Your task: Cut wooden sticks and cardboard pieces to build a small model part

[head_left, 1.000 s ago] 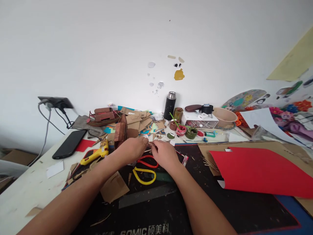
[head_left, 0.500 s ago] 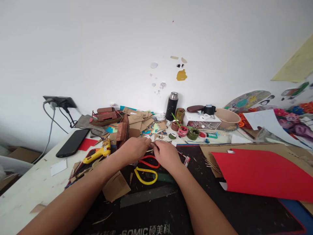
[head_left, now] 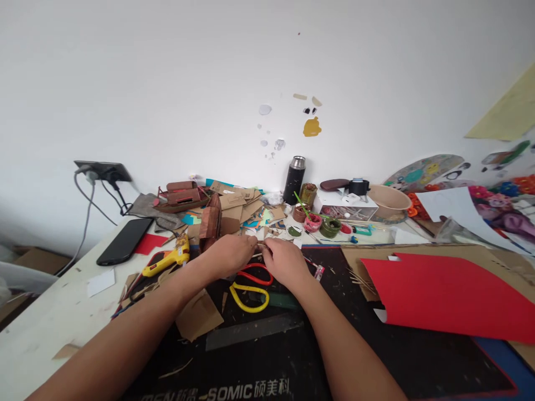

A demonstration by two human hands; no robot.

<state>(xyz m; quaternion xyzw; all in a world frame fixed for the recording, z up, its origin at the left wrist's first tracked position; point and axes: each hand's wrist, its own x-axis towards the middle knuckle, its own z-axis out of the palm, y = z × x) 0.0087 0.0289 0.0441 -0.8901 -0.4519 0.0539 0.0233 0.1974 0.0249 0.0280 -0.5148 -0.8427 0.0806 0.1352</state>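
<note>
Close together over the far part of the black mat (head_left: 234, 365), my left hand (head_left: 234, 253) and my right hand (head_left: 286, 260) have their fingertips pinched. A thin pale strip (head_left: 257, 255) shows between them; the fingers hide most of it, and I cannot tell its kind. Just below the hands lie scissors (head_left: 249, 309) with one yellow and one red handle loop, their blades out of sight. A small reddish-brown cardboard model (head_left: 210, 221) stands right behind my left hand. Beside my right wrist lies a small pink-and-clear object (head_left: 319, 272).
A yellow glue gun (head_left: 167, 263) and a black phone (head_left: 124, 241) lie left. Cardboard scraps (head_left: 240, 200), a brown model boat (head_left: 181, 197), a black flask (head_left: 295, 181) and paint pots (head_left: 330, 227) line the back. Red paper (head_left: 443, 295) covers cardboard at right.
The view has shifted very slightly. Both hands stay pinched together in nearly the same place, and nothing on the table has visibly moved.
</note>
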